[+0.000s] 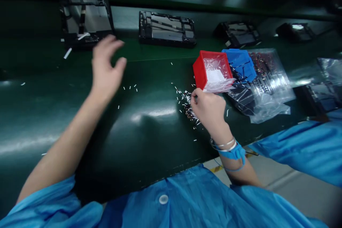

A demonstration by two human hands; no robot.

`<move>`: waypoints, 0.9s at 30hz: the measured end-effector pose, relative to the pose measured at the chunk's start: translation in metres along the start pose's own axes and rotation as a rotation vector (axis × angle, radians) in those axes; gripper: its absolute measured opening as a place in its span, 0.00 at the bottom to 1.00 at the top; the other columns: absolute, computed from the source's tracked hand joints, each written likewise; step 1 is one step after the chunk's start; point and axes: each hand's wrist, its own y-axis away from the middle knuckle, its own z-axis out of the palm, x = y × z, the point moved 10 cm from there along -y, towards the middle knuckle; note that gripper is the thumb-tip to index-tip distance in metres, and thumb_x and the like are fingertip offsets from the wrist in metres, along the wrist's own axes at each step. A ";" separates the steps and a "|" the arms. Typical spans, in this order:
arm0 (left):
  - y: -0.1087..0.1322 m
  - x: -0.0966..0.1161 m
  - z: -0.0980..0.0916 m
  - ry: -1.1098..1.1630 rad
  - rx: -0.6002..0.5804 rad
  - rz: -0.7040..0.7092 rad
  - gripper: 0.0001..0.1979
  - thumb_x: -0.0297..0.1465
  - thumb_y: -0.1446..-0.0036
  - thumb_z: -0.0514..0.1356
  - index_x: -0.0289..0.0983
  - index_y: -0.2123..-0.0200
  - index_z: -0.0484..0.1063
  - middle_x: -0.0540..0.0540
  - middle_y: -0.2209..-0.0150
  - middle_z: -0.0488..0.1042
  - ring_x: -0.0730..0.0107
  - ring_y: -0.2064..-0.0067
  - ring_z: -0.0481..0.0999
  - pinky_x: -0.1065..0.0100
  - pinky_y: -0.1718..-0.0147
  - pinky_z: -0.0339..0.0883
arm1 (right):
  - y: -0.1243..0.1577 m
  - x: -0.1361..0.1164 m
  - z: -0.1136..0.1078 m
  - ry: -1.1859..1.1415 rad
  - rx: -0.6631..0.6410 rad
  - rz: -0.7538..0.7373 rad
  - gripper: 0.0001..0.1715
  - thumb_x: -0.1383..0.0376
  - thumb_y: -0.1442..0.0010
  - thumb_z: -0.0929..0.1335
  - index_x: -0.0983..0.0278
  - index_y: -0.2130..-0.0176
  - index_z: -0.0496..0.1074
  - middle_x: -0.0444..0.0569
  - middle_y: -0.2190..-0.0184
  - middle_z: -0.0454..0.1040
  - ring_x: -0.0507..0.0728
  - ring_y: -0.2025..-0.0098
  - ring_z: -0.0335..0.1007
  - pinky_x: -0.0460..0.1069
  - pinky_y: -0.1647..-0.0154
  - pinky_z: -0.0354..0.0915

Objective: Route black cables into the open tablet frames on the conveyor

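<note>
1. The green workbench (149, 139) spreads beneath all the fingers; its flat, dark top presumably keeps pale scraps easy to spot.
2. Four black-framed units stand in a row beyond the fingers. The first unit (93, 16) lies just past the left fingertips; the second unit (168, 28) is between and beyond both hands; the third unit (237, 34) and fourth unit (296, 32) are farther off, past the right fingers. Their spacing probably leaves room to reach each one.
3. The clear plastic bag (280, 74) lies well to the right of the right fingers, its contents visible through the film.
4. The red bin (199, 73) sits just beyond the right fingers, the blue bin (249, 67) to its right, likely there for a short reach.
5. The left hand (105, 66) is raised with thumb and fingers apart, apparently empty; blur hides whether it touches the first unit's near edge.
6. The right hand (210, 110) curls thumb and forefinger together, as if for picking; I cannot tell whether they pinch anything.
7. The pile of small parts (190, 112) lies right beside the right fingertips, probably heaped there for easy picking.
8. White slivers (130, 87) dot the bench between the hands, seemingly strewn rather than arranged.
</note>
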 end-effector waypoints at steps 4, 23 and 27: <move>0.025 0.128 0.034 0.530 -0.293 0.050 0.15 0.34 0.36 0.54 0.35 0.50 0.72 0.43 0.45 0.72 0.64 0.43 0.69 0.57 0.41 0.62 | 0.028 -0.018 -0.032 -0.052 0.225 -0.286 0.17 0.69 0.38 0.60 0.64 0.73 0.74 0.50 0.77 0.74 0.55 0.71 0.67 0.49 0.74 0.52; 0.066 0.164 0.073 1.094 -0.621 -0.402 0.11 0.27 0.42 0.54 0.32 0.63 0.75 0.45 0.72 0.76 0.72 0.72 0.76 0.78 0.80 0.63 | 0.057 -0.044 -0.078 -0.457 0.713 -0.468 0.04 0.72 0.41 0.67 0.67 0.66 0.74 0.50 0.70 0.79 0.54 0.68 0.73 0.48 0.67 0.70; 0.069 0.151 0.082 1.182 -0.638 -0.551 0.10 0.28 0.42 0.55 0.31 0.58 0.71 0.40 0.65 0.78 0.67 0.69 0.79 0.75 0.80 0.68 | 0.039 -0.014 -0.084 -0.382 0.778 -0.422 0.06 0.73 0.42 0.67 0.66 0.68 0.74 0.48 0.73 0.78 0.53 0.71 0.72 0.48 0.70 0.68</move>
